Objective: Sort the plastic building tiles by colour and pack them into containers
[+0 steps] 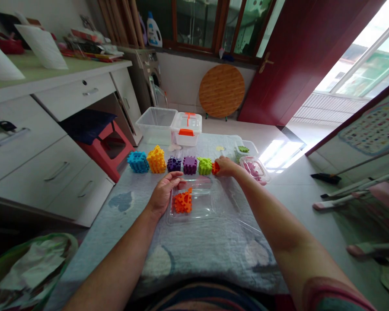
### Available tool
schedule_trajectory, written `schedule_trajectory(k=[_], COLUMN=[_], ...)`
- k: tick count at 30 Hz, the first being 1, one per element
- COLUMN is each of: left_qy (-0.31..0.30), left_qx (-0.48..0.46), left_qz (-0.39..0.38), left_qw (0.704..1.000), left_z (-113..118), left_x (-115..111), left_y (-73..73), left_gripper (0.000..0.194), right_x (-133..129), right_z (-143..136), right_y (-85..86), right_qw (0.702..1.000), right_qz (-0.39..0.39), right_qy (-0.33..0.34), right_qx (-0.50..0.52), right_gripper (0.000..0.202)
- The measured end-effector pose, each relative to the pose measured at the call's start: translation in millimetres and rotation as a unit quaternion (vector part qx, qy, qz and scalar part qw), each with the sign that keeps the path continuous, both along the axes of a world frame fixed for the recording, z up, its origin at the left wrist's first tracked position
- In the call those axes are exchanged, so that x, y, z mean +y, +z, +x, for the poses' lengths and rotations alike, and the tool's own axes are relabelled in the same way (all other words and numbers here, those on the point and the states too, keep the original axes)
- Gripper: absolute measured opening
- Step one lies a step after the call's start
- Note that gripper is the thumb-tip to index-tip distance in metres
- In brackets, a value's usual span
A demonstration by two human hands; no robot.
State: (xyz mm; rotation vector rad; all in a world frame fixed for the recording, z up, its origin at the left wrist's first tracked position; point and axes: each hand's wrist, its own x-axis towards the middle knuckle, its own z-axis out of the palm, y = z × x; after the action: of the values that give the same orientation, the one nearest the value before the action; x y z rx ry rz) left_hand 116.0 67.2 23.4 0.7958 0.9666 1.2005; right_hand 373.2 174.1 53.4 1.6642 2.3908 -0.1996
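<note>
The table [210,255] is stretching beneath and beyond both hands, its cloth lying under everything they are using. Well beyond the left hand [164,192], an open bin [157,125] is standing at the far end, beside a lidded box [188,129]; placed there, both are leaving the space between the arms free. Nearer, the tray [202,211] is lying just right of the left hand, whose fingers are curving loosely over its far left corner, probably steadying it; whether they are pinching its wall, I cannot tell. Just beyond the right hand [227,166], the green piece [243,148] is resting in an open tub [251,149], while the pink tub [254,168] is sitting to that hand's right, within easy reach.

Beyond the left hand, blocks are forming a row running towards the right hand: yellow [156,160], blue [138,161], purple [189,165], lime [205,165] and violet [174,164]. The spacing and single colours are likely making each easy to tell apart. Orange pieces [183,202] are lying in the tray, just right of the left hand. The right hand is pinching the orange block [215,167] at the row's right end, beside the lime one, fingertips drawing together around it, seemingly holding it in line.
</note>
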Motion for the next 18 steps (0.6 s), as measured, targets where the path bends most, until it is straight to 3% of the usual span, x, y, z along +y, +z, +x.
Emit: schedule_trajectory(k=[6, 8, 11, 13, 15, 18], left_qy=[-0.003, -0.004, -0.008, -0.004, 0.002, 0.006], left_qx=[0.003, 0.000, 0.001, 0.009, 0.014, 0.010], left_qz=[0.004, 0.003, -0.001, 0.003, 0.009, 0.011], left_qw=[1.000, 1.000, 1.000, 1.000, 1.000, 1.000], left_z=[0, -1, -1, -1, 0, 1], left_x=[0, 0, 1, 1, 1, 1], left_y=[0.2, -0.3, -1.8, -3.1, -4.0, -4.1], left_gripper=[0.038, 0.038, 0.039, 0.039, 0.038, 0.038], right_x=[-4, -11, -33, -56, -80, -109], right_z=[3, 6, 8, 5, -4, -24], right_y=[2.8, 15.1, 49.6, 76.0, 95.3, 100.0], right_qw=[1.000, 1.000, 0.994, 0.984, 0.978, 0.967], right_qz=[0.000, 0.011, 0.067, 0.085, 0.041, -0.043], right_qy=[-0.005, -0.014, -0.021, 0.012, 0.078, 0.181], right_qx=[-0.002, 0.006, 0.079, 0.153, 0.191, 0.173], right_gripper=[0.044, 0.042, 0.036, 0.037, 0.040, 0.037])
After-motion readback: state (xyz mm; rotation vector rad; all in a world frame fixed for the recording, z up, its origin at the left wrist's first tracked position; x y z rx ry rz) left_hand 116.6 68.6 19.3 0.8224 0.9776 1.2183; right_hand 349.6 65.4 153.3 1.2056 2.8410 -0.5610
